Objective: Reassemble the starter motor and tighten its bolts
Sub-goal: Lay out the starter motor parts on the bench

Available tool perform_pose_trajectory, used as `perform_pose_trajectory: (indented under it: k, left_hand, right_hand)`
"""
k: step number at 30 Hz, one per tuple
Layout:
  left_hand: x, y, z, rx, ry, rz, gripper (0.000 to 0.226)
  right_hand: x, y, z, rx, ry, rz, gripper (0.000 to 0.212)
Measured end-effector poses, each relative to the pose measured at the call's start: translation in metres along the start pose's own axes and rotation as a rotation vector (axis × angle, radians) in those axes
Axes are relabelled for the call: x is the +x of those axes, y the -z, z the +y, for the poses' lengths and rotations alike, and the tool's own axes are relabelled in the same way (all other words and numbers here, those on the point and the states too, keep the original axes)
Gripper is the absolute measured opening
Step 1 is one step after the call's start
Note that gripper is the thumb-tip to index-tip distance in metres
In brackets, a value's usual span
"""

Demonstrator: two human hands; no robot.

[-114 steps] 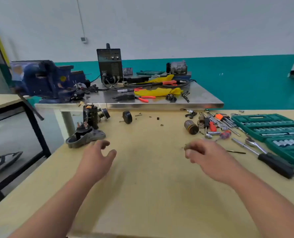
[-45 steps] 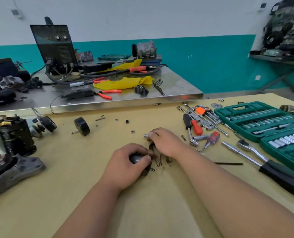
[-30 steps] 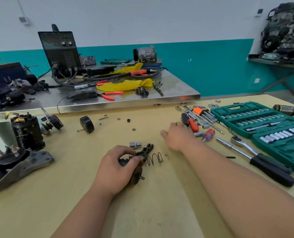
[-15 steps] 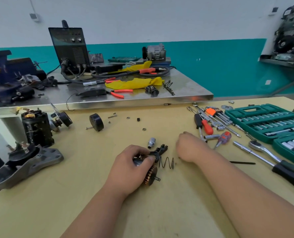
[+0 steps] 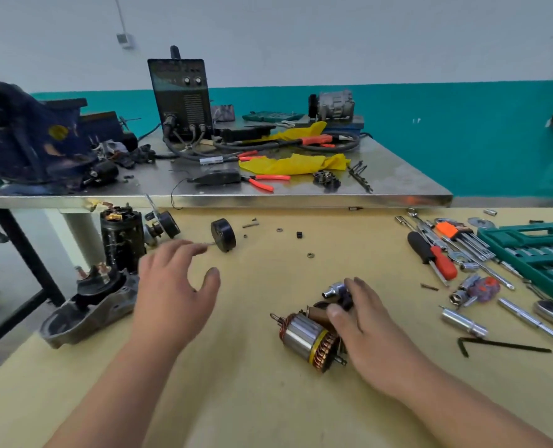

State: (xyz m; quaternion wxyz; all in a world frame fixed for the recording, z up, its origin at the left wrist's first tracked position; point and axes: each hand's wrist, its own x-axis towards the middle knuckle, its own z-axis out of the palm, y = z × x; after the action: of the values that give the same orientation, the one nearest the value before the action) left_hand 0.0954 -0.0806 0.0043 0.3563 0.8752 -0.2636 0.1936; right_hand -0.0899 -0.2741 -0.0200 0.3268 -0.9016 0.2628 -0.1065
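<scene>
parts gathering: armature [image 5: 307, 339] is steadied by the closed right hand [image 5: 362, 331]; housing [image 5: 123, 240], far left, is next sought by the spread, empty left hand [image 5: 175, 286].

Two hands are over the yellow bench: the left hand [image 5: 175, 286] spread with nothing in it, the right hand [image 5: 362, 324] resting on one armature [image 5: 307, 337]. One silver socket [image 5: 335, 290] sits just beyond the right fingertips. Beyond the left fingertips lies one black round cap [image 5: 223, 235], and to their left stand one black motor body [image 5: 123, 240] and one grey end housing [image 5: 87, 312]. Well right of the right fingers lie one red-and-black screwdriver [image 5: 432, 255], one black hex key [image 5: 501, 345] and one green socket case [image 5: 537, 250]. Two tables show, one yellow [image 5: 252, 399] and one steel [image 5: 398, 185].
</scene>
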Motion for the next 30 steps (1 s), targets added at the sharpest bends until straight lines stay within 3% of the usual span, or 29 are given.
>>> perform_pose_trajectory:
  k: [2, 6, 11, 14, 18, 21, 26, 30]
  left_hand:
    - [0.015, 0.026, -0.036, 0.134, 0.107, 0.079, 0.048]
    - [0.042, 0.070, -0.100, 0.156, 0.342, 0.158, 0.050]
    - [0.077, 0.079, -0.159, -0.142, 0.600, -0.151, 0.058]
    - [0.102, 0.064, -0.188, -0.414, 0.640, -0.253, 0.061]
    - [0.134, 0.031, -0.199, -0.669, 0.648, -0.193, 0.058]
    - [0.156, 0.011, -0.182, -0.716, 0.685, -0.201, 0.071]
    - [0.181, -0.017, -0.168, -0.882, 0.694, -0.175, 0.045]
    - [0.192, -0.041, -0.158, -0.932, 0.603, -0.325, 0.042]
  right_hand:
    - [0.009, -0.007, -0.005, 0.025, 0.006, 0.007, 0.068]
    - [0.034, -0.005, -0.006, 0.125, 0.020, -0.004, 0.063]
    - [0.067, 0.001, 0.000, 0.225, -0.013, 0.089, 0.071]
    - [0.094, 0.002, 0.006, 0.275, -0.036, 0.135, 0.063]
    - [0.145, -0.004, 0.011, 0.221, 0.004, 0.178, 0.049]
    - [0.191, -0.013, 0.006, 0.203, 0.000, 0.201, 0.050]
    - [0.251, -0.026, -0.010, 0.275, -0.005, 0.153, 0.056]
    - [0.281, -0.041, -0.026, 0.197, 0.019, 0.104, 0.059]
